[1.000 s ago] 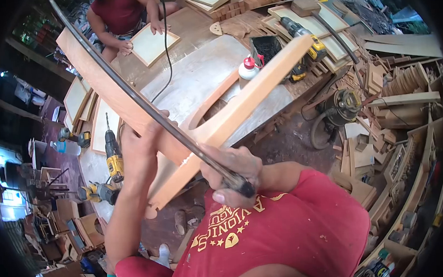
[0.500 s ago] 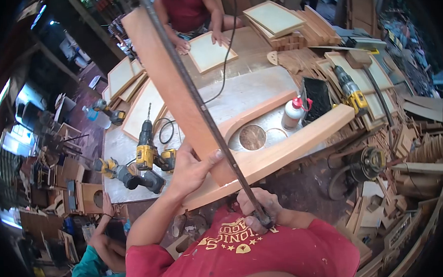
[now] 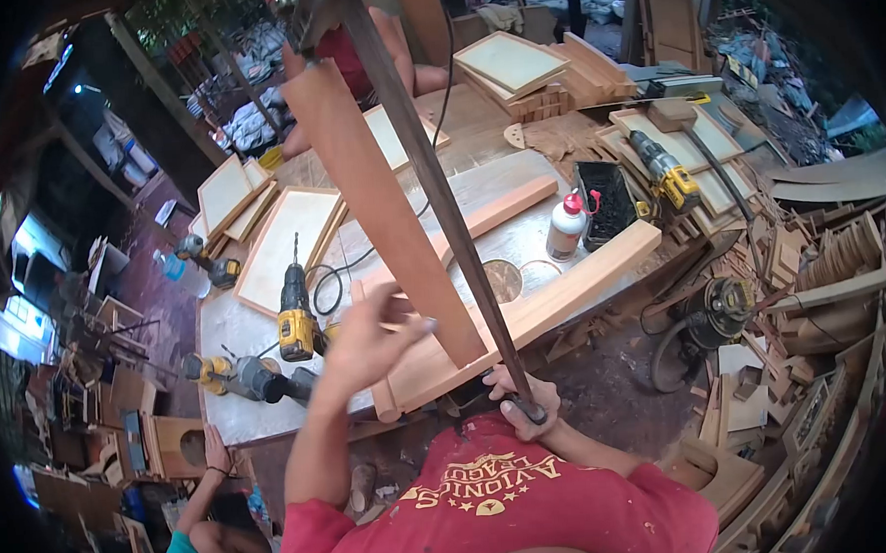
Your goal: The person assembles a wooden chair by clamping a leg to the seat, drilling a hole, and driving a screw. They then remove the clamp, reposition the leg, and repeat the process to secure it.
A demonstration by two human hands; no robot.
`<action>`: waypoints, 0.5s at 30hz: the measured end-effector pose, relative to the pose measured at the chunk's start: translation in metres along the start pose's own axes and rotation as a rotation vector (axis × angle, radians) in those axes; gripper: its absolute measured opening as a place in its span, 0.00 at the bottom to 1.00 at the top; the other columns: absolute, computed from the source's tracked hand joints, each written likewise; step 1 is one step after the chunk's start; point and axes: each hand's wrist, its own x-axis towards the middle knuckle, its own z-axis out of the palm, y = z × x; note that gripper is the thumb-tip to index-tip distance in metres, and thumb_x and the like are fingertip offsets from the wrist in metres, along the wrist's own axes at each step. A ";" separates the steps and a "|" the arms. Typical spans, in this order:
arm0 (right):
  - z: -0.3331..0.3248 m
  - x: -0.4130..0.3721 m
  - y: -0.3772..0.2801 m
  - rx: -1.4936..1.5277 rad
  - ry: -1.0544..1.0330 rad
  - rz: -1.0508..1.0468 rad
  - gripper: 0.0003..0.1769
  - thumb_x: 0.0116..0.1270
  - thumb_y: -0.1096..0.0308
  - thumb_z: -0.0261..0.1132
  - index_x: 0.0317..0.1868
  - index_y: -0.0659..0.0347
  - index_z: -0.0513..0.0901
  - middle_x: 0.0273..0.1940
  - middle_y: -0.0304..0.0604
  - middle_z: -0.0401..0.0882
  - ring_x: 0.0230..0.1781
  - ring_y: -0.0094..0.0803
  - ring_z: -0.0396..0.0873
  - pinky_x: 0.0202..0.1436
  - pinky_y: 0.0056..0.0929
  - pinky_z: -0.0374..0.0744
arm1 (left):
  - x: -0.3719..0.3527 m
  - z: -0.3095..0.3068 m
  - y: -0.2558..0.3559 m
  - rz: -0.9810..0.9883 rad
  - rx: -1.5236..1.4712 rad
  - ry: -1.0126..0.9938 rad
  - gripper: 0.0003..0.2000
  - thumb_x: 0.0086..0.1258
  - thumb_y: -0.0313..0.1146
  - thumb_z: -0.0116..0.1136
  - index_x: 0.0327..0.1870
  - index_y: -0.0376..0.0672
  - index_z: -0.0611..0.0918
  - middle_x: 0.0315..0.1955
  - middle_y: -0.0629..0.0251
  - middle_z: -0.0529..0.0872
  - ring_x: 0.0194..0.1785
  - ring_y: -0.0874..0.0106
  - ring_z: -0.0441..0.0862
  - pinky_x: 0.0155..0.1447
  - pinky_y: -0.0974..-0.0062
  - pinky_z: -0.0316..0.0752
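Note:
A long dark metal bar clamp (image 3: 439, 192) slants across the view, its jaw end at the far top. My right hand (image 3: 525, 404) is wrapped round its near end, close to my shirt. Beside the bar, a flat wooden board (image 3: 379, 205) rises away from me, its near end meeting a curved wooden rail (image 3: 564, 285). My left hand (image 3: 371, 340) is just left of the board, fingers apart and loosely bent, holding nothing. Below that hand lies the left end of the curved rail.
Yellow drills (image 3: 297, 319) lie on the metal-topped table (image 3: 260, 416), left. A glue bottle (image 3: 566, 228) and a black tray (image 3: 607, 196) stand right of the board. Panels (image 3: 512, 61) are stacked behind. A co-worker's hand (image 3: 216, 449) touches the table's left edge; another person sits opposite.
My left hand has let go of the board and moved off to its left. The clamp's jaw end has come into view at the top. The whole view has shifted slightly.

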 end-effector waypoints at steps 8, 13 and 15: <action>0.002 -0.030 0.012 -0.109 0.064 0.013 0.19 0.61 0.77 0.64 0.54 0.69 0.84 0.52 0.59 0.86 0.44 0.41 0.88 0.50 0.36 0.85 | 0.068 -0.174 0.121 0.746 -0.810 0.432 0.26 0.82 0.45 0.49 0.71 0.33 0.69 0.59 0.43 0.83 0.62 0.55 0.83 0.64 0.64 0.78; -0.004 -0.051 0.012 -0.333 0.051 0.152 0.17 0.61 0.76 0.66 0.52 0.67 0.85 0.50 0.57 0.86 0.51 0.47 0.86 0.56 0.39 0.83 | 0.126 -0.157 0.157 0.674 -0.822 0.128 0.24 0.82 0.44 0.53 0.67 0.33 0.73 0.54 0.51 0.86 0.46 0.64 0.87 0.41 0.75 0.81; -0.005 -0.062 0.023 -0.278 0.112 0.252 0.16 0.64 0.76 0.67 0.52 0.66 0.86 0.50 0.54 0.86 0.51 0.45 0.87 0.56 0.37 0.83 | 0.148 -0.177 0.145 0.850 -0.731 -0.039 0.24 0.82 0.43 0.54 0.68 0.32 0.73 0.40 0.66 0.83 0.33 0.74 0.80 0.33 0.81 0.73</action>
